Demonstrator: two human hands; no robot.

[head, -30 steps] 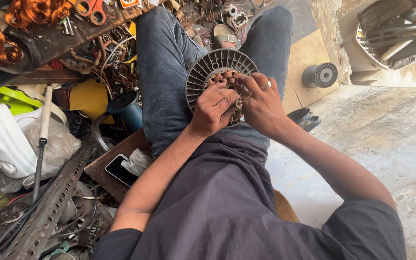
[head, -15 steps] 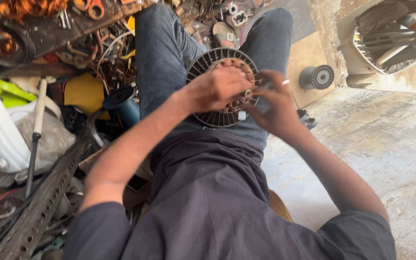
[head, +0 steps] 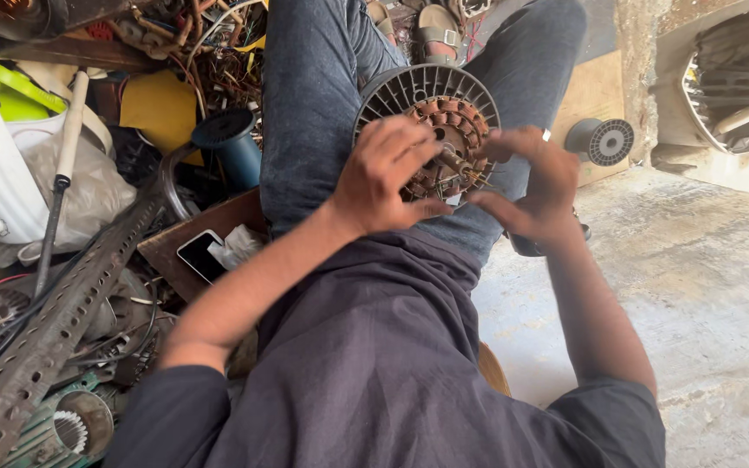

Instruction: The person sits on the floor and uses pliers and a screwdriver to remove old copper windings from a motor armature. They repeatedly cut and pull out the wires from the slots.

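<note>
Resting on the lap, the fan motor (head: 431,130) sits between both hands (left hand (head: 387,178) gripping it, right hand (head: 530,186) open beside).

A single head-worn camera looks steeply down the person's own torso and lap from close above, so the dark shirt fills 6 o'clock and the knees point to 12 o'clock. The left hand (head: 386,173) and right hand (head: 537,186) meet near centre over the round motor stator (head: 431,95). Scrap clutter lies at 9 o'clock, bare concrete floor (head: 704,286) at 3 o'clock.
</note>
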